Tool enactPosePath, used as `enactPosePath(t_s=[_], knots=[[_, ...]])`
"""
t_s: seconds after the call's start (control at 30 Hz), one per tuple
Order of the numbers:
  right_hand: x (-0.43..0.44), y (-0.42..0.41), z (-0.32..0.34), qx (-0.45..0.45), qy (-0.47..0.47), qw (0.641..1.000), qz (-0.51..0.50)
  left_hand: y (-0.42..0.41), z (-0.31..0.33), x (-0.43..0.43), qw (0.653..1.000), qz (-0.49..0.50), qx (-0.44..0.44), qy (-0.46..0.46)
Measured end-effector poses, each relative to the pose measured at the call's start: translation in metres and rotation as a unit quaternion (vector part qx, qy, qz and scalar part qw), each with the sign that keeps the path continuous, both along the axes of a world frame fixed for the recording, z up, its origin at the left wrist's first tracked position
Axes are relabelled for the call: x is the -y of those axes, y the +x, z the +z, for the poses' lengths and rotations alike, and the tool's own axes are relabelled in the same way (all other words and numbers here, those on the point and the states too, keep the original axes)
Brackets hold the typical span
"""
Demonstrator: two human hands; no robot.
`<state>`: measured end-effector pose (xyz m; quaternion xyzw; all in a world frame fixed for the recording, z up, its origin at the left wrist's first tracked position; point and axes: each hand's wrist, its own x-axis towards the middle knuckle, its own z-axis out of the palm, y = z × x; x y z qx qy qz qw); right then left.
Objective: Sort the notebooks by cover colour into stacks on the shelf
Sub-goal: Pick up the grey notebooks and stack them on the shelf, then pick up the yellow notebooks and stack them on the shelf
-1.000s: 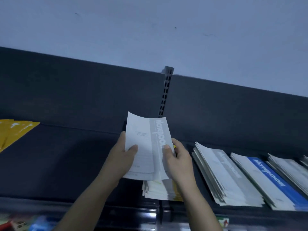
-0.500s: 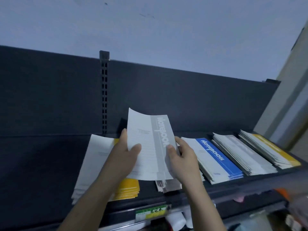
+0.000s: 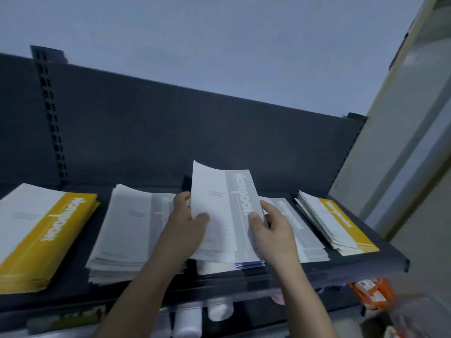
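Watching head view: I judge sorting well underway, not finished.

- Five piles on shelf point(image 3: 385, 258): yellow stack point(image 3: 46, 237) far left, grey stack point(image 3: 129, 228) next, blue stack point(image 3: 251, 264) under hands, second grey stack point(image 3: 301, 231), second yellow stack point(image 3: 341, 228) at right end.
- Duplicate grey and yellow piles suggest merging left to do.
- Grey notebook point(image 3: 224, 206) in air over blue stack, not placed.
- Left hand point(image 3: 185, 228) grips its left edge, thumb on cover; right hand point(image 3: 273, 230) pinches its right edge.
- Cover: white panel, grey band, white lettering. Top corner curls; looks thin, floppy.
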<state>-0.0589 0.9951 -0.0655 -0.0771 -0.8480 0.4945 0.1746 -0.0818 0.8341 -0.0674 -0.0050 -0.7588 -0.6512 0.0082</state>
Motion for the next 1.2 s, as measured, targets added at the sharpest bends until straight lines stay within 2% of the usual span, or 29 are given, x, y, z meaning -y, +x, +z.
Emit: enactPosePath(t_s=[0.13,0.3,0.67,0.93,1.07,1.2], knots=[[-0.040,-0.005,-0.006,0.001,0.000,1.000,-0.023,-0.006,-0.001,-0.040,0.999,-0.017,0.006,-0.031],[-0.079,-0.014,-0.009,0.020,0.010,0.998,-0.062,-0.019,-0.002,-0.076,0.992,-0.070,-0.032,-0.097],[-0.158,-0.048,-0.021,0.074,0.194,0.976,-0.064,-0.054,-0.030,-0.147,0.949,-0.112,-0.007,-0.294],[-0.186,-0.055,-0.048,0.106,0.329,0.938,-0.032,-0.046,-0.046,-0.179,0.879,-0.041,-0.027,-0.475],[-0.187,-0.058,-0.047,0.123,0.364,0.923,-0.008,-0.039,-0.042,-0.186,0.863,-0.004,-0.029,-0.504],[-0.179,-0.057,-0.036,0.091,0.402,0.911,-0.020,-0.031,-0.036,-0.182,0.863,0.030,-0.036,-0.504]])
